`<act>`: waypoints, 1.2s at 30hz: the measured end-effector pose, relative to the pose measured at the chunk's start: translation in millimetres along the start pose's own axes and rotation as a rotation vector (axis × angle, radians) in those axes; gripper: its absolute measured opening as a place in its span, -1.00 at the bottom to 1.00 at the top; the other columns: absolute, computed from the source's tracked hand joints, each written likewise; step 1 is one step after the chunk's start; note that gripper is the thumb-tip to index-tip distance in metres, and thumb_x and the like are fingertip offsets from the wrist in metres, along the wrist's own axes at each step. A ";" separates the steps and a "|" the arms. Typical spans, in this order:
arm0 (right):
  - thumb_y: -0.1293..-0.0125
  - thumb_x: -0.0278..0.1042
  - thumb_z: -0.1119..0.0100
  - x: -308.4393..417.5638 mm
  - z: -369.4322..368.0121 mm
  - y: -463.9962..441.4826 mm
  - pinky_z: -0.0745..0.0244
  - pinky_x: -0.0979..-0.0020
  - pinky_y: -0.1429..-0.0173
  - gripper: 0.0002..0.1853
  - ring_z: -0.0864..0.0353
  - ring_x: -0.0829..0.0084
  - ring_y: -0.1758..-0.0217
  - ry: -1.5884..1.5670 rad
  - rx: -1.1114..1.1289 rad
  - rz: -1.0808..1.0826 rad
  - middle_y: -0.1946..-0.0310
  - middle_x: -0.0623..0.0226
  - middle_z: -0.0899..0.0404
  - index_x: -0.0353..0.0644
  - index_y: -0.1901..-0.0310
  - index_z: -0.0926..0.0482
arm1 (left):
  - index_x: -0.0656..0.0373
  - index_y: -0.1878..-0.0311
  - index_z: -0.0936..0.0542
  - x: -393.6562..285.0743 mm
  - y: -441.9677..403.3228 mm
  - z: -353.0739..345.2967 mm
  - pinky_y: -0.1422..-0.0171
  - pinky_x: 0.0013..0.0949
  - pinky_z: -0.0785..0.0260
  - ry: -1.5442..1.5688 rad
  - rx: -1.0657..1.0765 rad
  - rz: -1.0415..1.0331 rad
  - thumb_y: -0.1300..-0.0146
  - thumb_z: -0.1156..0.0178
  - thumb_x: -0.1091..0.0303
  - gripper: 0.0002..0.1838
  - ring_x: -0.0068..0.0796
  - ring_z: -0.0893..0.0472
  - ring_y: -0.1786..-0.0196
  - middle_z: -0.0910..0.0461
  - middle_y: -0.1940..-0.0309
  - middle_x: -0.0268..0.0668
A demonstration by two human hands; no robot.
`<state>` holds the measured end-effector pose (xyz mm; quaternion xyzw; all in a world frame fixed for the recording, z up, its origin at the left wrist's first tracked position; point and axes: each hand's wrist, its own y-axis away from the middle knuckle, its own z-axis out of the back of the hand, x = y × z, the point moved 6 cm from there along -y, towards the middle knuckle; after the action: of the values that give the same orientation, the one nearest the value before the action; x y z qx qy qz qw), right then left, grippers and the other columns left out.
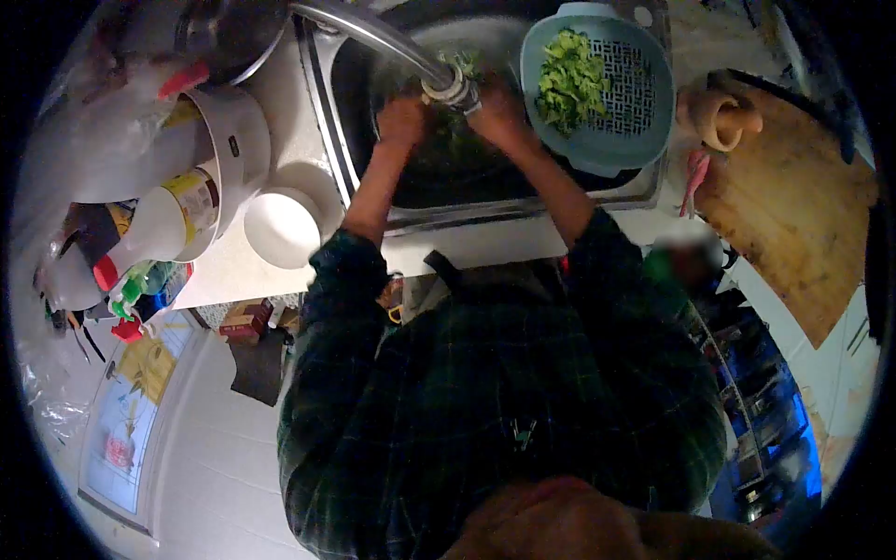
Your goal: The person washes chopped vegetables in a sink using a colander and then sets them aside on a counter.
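Both hands are low in the dark sink (pixel 411 191), over a basin with leafy greens (pixel 457 63) in it. My left hand (pixel 403 121) is at the left of the faucet spout (pixel 453 91), its fingers curled closed; what they hold is hidden. On the spout's other side is my right hand (pixel 497 119), blurred and dim, its fingertips partly behind the spout. More greens show darkly between the hands. A teal colander (pixel 644 140) rests over the sink's right side, with cut green leaves (pixel 567 82) piled in its left half.
Left of the sink stand a white bowl (pixel 282 228) and a white bucket (pixel 245 149) packed with bottles. A pot (pixel 233 37) is behind them. To the right are a wooden cutting board (pixel 793 205), a tan rounded object (pixel 723 121) and a pink-handled tool (pixel 695 177).
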<state>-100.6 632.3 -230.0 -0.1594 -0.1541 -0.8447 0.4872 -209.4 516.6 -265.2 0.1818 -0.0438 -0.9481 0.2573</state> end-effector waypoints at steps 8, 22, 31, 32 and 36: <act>-0.04 -0.13 -0.12 -22.0 -46.9 -62.6 -0.29 0.21 -0.16 -0.52 -0.38 0.12 -0.08 0.271 0.319 0.240 -0.02 0.16 -0.43 -0.11 -0.03 -0.43 | 0.05 -0.01 -0.43 38.2 -55.8 -80.6 0.01 -0.11 -0.38 -0.734 0.203 -0.146 -0.09 -0.06 0.07 -0.57 -0.08 -0.51 0.04 -0.52 0.09 -0.12; -0.32 0.05 0.18 0.3 -107.9 56.7 -0.14 0.35 -0.25 -0.47 -0.26 0.34 -0.23 -1.192 0.302 -0.722 -0.15 0.17 -0.33 -0.11 -0.21 -0.28 | 0.09 -0.05 -0.45 -18.1 48.9 -82.6 -0.12 -0.06 -0.23 0.567 -0.116 0.791 -0.14 0.05 -0.22 -0.39 0.16 -0.34 -0.06 -0.45 0.09 0.14; -0.26 -0.15 0.00 25.7 -34.6 66.0 -0.35 0.35 -0.01 -0.69 -0.47 0.27 0.01 -1.257 -0.039 -0.635 0.09 0.17 -0.51 -0.06 0.01 -0.47 | 0.18 0.08 -0.48 -81.2 72.7 31.8 0.02 -0.03 -0.26 0.679 -0.579 0.725 -0.13 -0.10 0.04 -0.58 0.14 -0.39 0.08 -0.39 0.18 0.19; -0.25 -0.19 -0.01 29.3 -29.1 56.5 -0.35 0.36 -0.01 -0.72 -0.49 0.24 0.06 -1.246 -0.120 -0.562 0.16 0.15 -0.53 -0.06 0.04 -0.49 | 0.20 0.09 -0.48 -84.5 74.2 37.8 0.01 -0.03 -0.25 0.692 -0.619 0.734 -0.13 -0.10 0.04 -0.57 0.15 -0.39 0.08 -0.38 0.16 0.19; -0.25 -0.19 0.00 25.1 21.4 75.2 -0.35 0.32 0.00 -0.72 -0.49 0.22 0.08 -1.197 -0.225 -0.482 0.17 0.14 -0.53 -0.08 0.05 -0.49 | 0.21 0.11 -0.50 -120.0 81.9 65.0 -0.02 -0.08 -0.22 0.758 -0.739 0.635 -0.14 -0.10 0.11 -0.62 0.06 -0.37 0.08 -0.36 0.12 0.15</act>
<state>-44.4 585.9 -192.4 -0.6129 -0.3407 -0.7066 0.0948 -98.5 505.7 -151.6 0.3829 0.3301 -0.6471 0.5706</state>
